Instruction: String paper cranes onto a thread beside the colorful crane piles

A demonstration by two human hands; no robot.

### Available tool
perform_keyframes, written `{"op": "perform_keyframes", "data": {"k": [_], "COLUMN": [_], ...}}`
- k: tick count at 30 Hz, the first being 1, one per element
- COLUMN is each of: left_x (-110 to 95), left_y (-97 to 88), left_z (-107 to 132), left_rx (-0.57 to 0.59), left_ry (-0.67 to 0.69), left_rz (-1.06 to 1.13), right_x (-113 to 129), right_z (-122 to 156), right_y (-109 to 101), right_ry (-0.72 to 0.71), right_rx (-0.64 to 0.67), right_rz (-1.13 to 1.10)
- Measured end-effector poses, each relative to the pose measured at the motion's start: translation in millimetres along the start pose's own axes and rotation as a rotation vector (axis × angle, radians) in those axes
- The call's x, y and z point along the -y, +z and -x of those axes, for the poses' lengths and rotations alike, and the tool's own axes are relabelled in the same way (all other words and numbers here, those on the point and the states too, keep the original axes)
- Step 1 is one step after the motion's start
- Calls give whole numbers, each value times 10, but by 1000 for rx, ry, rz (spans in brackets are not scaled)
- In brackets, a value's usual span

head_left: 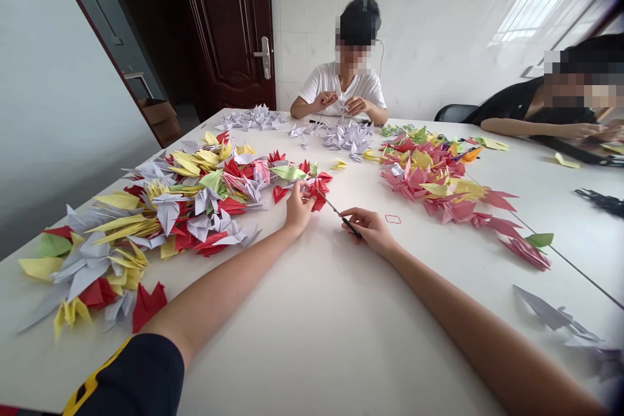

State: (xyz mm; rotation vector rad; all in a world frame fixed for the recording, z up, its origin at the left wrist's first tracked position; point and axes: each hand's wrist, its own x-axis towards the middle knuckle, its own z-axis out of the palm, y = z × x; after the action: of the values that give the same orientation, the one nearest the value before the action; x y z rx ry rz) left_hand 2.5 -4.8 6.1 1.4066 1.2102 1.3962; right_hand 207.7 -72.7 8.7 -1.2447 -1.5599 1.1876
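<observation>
Nearest my view was the dark navy cloth sleeve with a yellow stripe (156,370), its bare forearm reaching out over the smooth white table (292,338). From my distant seat I saw the left hand (297,209) with its fingers drawn narrow around a bright red folded-paper piece (320,192) near the middle of the table; I took the pinch as a way to steady such light paper. The right hand (369,229) held a slim metal tool with a black handle (350,227), its fingers wrapped well back, seemingly so the thin end could meet the paper without crowding it. I could not tell whether the tip had entered the folds. A loose heap of red, yellow, green and pale grey folded paper (168,211) lay to the left, probably for easy reach, and a pink-and-yellow paper pile (433,172) lay to the right, so both hands met between them.
</observation>
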Motion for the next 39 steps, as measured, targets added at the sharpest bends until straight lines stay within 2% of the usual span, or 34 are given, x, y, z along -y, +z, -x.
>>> {"op": "perform_keyframes", "data": {"k": [6, 10, 20, 39], "left_x": [13, 34, -29, -30], "left_y": [22, 29, -1, -5], "left_z": [-23, -34, -20, -11], "left_rx": [15, 19, -55, -30], "left_ry": [24, -10, -26, 8], "left_rz": [-21, -64, -49, -20], "right_x": [-13, -11, 12, 21], "right_z": [-6, -1, 5, 7], "right_y": [-2, -4, 11, 9], "right_ry": [10, 1, 12, 22], "right_rx": [-9, 2, 3, 6], "right_rz": [12, 14, 89, 85]}}
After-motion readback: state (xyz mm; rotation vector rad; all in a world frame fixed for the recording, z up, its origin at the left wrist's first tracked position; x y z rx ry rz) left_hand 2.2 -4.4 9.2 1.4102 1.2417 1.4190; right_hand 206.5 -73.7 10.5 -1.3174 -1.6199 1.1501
